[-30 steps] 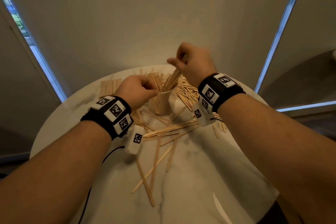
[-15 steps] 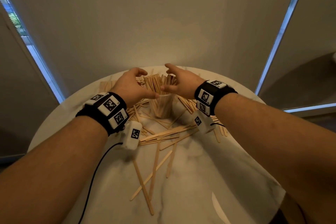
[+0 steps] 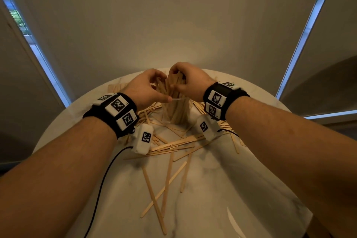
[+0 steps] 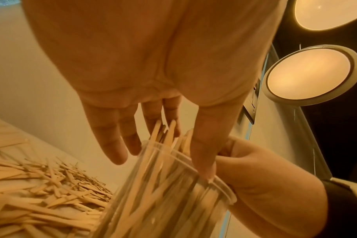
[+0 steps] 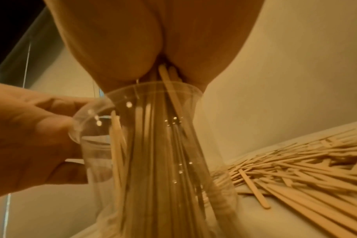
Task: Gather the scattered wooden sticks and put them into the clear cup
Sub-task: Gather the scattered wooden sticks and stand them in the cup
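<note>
The clear cup (image 3: 177,114) stands at the far middle of the round table, packed with upright wooden sticks (image 3: 173,87). My left hand (image 3: 167,89) holds the cup at its mouth: the thumb lies on the near rim (image 4: 204,170) and the fingers arch over the stick tops. My right hand (image 3: 178,81) curls round the tops of the sticks from the right. In the right wrist view the sticks run up out of the cup (image 5: 153,145) into my palm (image 5: 165,70). Many loose sticks (image 3: 173,145) lie scattered around the cup.
The white marble table (image 3: 212,208) has a few crossed sticks (image 3: 164,189) near its front. Thick piles of sticks (image 4: 41,193) lie left and right (image 5: 296,169) of the cup. A black cable (image 3: 100,185) trails from my left wrist. A blind hangs behind the table.
One second ago my right hand was lowering sticks into the cup. Then both hands opened beside the bundle. Now both have closed in over the stick tops and the rim.
</note>
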A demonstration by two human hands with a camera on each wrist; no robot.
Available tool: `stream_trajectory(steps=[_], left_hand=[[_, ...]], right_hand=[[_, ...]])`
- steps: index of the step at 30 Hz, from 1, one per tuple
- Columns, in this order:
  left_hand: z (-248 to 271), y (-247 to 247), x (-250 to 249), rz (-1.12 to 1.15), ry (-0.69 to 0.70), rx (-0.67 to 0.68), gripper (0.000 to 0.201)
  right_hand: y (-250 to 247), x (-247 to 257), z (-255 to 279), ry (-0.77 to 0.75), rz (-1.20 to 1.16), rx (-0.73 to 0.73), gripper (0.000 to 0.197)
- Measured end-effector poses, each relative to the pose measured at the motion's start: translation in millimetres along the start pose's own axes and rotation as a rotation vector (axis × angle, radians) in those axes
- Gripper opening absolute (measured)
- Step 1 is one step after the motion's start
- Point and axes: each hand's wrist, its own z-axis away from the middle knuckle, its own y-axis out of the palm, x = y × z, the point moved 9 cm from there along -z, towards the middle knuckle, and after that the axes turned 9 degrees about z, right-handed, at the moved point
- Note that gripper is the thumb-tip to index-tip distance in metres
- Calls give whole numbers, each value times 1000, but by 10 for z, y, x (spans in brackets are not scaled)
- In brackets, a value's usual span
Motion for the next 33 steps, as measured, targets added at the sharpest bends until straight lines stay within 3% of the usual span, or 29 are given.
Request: stream_trajectory(steps=[3, 6, 9, 12, 15, 16, 18, 20, 23, 26, 30, 33], left_hand=[[-31, -17, 13, -11, 15, -22, 73], [-39, -34, 4, -12, 47, -47, 81], [-17, -117, 39, 99, 50, -94, 88], [2, -363, 196, 98, -17, -206, 56], [36, -590, 480, -129, -187, -194, 29], [54, -625, 593, -238, -255, -146, 31], [133, -638, 787, -443, -383, -38, 48], [223, -636, 944, -536, -477, 38, 70], [323, -579, 1065, -532, -545, 116, 83], [375, -501, 1027, -589, -524, 156, 71], [441, -326, 1014, -553, -506, 182, 59], [504, -193, 959, -570, -465, 209, 54]], right_hand=[[-47, 72, -4, -43, 4, -35, 29], [32, 106, -17, -47, 104, 75, 33], [-71, 69, -18, 4, 4, 107, 34], [-353, -33, 38, 77, -171, -15, 31], [-632, -332, 128, 259, -178, -144, 23], [-643, -444, 168, 337, -107, -95, 21], [-521, -646, 287, 456, 167, 171, 21], [-304, -832, 511, 510, 421, 487, 38], [-32, -987, 886, 545, 489, 790, 62], [80, -1006, 1033, 493, 559, 847, 70], [142, -859, 1084, 428, 667, 809, 58], [213, -685, 1133, 379, 670, 793, 60]])
